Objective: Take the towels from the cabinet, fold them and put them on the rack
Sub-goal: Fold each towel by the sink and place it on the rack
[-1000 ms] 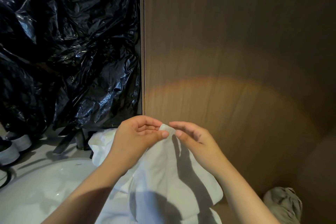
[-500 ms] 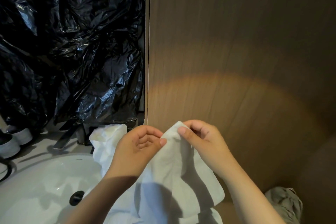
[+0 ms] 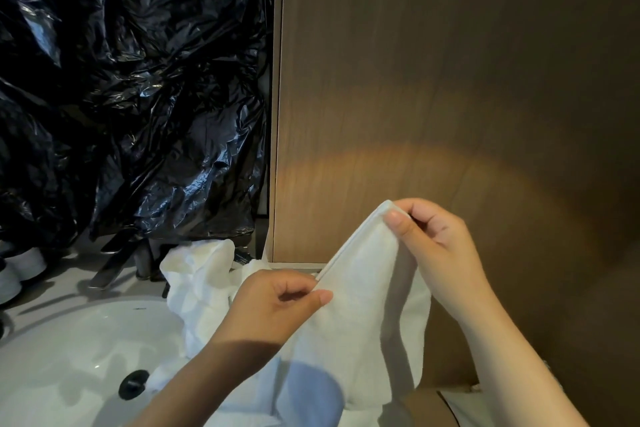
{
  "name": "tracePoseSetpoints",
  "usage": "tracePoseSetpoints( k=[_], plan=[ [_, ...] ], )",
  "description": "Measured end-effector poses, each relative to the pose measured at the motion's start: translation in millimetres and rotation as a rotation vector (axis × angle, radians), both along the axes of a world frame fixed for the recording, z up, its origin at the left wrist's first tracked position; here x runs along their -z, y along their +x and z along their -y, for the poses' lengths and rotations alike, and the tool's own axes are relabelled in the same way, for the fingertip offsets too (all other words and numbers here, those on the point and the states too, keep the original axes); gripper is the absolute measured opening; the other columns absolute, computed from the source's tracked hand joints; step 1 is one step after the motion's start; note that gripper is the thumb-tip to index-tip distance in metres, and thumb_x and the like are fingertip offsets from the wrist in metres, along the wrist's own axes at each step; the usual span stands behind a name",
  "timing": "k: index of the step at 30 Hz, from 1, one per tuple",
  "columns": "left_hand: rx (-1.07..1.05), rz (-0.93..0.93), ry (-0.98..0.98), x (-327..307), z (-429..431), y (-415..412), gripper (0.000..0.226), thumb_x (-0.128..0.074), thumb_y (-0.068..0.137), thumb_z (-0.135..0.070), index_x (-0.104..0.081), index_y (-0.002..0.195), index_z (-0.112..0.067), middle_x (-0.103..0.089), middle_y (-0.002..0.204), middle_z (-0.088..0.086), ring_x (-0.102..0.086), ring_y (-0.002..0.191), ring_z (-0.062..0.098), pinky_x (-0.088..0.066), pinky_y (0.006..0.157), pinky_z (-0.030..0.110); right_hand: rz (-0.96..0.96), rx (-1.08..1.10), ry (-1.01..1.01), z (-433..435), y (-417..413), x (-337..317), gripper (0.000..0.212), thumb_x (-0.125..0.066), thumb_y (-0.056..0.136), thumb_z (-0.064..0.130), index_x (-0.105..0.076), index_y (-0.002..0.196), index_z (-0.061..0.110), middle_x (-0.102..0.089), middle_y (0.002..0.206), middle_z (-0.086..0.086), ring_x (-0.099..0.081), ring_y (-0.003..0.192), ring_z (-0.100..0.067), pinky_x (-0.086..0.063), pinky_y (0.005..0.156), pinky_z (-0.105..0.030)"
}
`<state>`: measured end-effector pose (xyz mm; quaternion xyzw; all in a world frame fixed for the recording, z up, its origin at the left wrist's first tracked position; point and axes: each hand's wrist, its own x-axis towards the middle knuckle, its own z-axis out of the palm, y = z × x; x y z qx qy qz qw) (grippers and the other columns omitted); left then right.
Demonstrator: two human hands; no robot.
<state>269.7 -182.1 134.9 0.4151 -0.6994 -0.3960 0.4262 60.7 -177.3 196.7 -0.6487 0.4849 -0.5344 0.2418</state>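
Head view: towel [image 3: 367, 315] hangs between left hand [image 3: 277, 305] and right hand [image 3: 433, 239], both pinching its edge.

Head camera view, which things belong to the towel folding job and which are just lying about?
Job: white towel, pinched by left hand and right hand; crumpled white cloth behind it.
Lying about: black plastic sheeting, sink, drain plug.
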Motion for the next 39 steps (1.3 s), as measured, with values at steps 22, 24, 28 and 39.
tracePoseSetpoints(
  k=[22, 24, 28, 39],
  plan=[
    [0.094, 0.201, -0.020, 4, 18, 1, 0.039, -0.072, 0.086, -0.025, -0.059, 0.062, 0.002, -0.046, 0.056, 0.009, -0.040, 0.055, 0.011, -0.033, 0.057, 0.028, -0.145, 0.313, -0.341, -5, -38, -48, 0.013, -0.054, 0.100, 0.027, -0.062, 0.090, 0.029, -0.062, 0.083, 0.018, -0.060, 0.083, -0.001, -0.045, 0.063, -0.005],
    [0.048, 0.248, -0.040, 14, 22, 7, 0.033, -0.070, 0.087, -0.024, -0.063, 0.064, -0.001, -0.053, 0.058, 0.010, -0.043, 0.056, 0.009, -0.036, 0.057, 0.027, -0.155, 0.335, -0.339, -5, -40, -46, 0.012, -0.054, 0.100, 0.027, -0.062, 0.091, 0.026, -0.062, 0.083, 0.016, -0.060, 0.082, 0.001, -0.044, 0.063, -0.003],
    [-0.005, 0.268, -0.015, 30, 29, 18, 0.037, -0.070, 0.087, -0.023, -0.055, 0.056, -0.010, -0.039, 0.050, -0.006, -0.036, 0.050, 0.007, -0.031, 0.055, 0.026, -0.146, 0.357, -0.332, -5, -43, -43, 0.013, -0.053, 0.100, 0.027, -0.063, 0.092, 0.023, -0.062, 0.083, 0.014, -0.059, 0.081, 0.003, -0.044, 0.064, -0.004],
    [-0.133, 0.224, 0.165, 77, 28, 48, 0.022, -0.069, 0.088, -0.017, -0.071, 0.067, -0.016, -0.063, 0.064, 0.003, -0.059, 0.063, 0.017, -0.050, 0.069, 0.031, -0.160, 0.416, -0.320, -1, -55, -32, 0.014, -0.052, 0.101, 0.029, -0.061, 0.091, 0.023, -0.060, 0.082, 0.014, -0.057, 0.078, 0.003, -0.042, 0.062, -0.003]
  ],
)
